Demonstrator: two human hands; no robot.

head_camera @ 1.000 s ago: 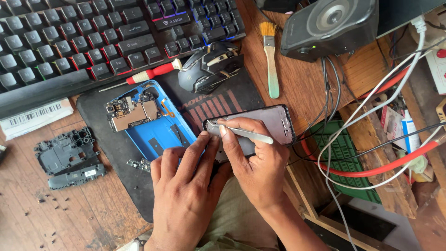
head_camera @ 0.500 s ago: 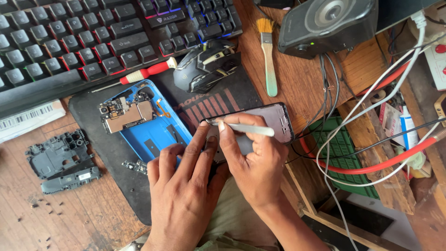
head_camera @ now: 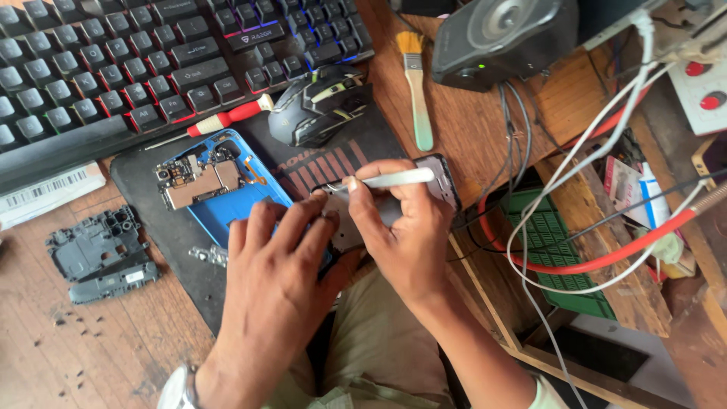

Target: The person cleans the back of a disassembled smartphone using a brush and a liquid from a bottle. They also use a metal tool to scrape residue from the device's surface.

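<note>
My right hand (head_camera: 405, 231) grips silver tweezers (head_camera: 394, 179), their tip pointing left at the upper edge of a grey phone panel (head_camera: 443, 178). My left hand (head_camera: 276, 280) presses flat on that panel's left side, fingers spread, touching the opened blue phone (head_camera: 219, 189). The blue phone lies face down with its circuit board exposed on a black mat (head_camera: 151, 235). A few small screws (head_camera: 208, 255) lie on the mat beside my left hand.
A black keyboard (head_camera: 151, 60) spans the top left, with a red-handled screwdriver (head_camera: 223, 121) and a black mouse (head_camera: 318, 106) below it. A black plastic cover (head_camera: 102, 254) lies at left. A brush (head_camera: 416, 83), a speaker (head_camera: 507, 38) and tangled cables (head_camera: 591, 250) sit at right.
The tweezers have turned more level and their tip has moved slightly left along the panel's top edge. My left hand has stayed pressed on the panel.
</note>
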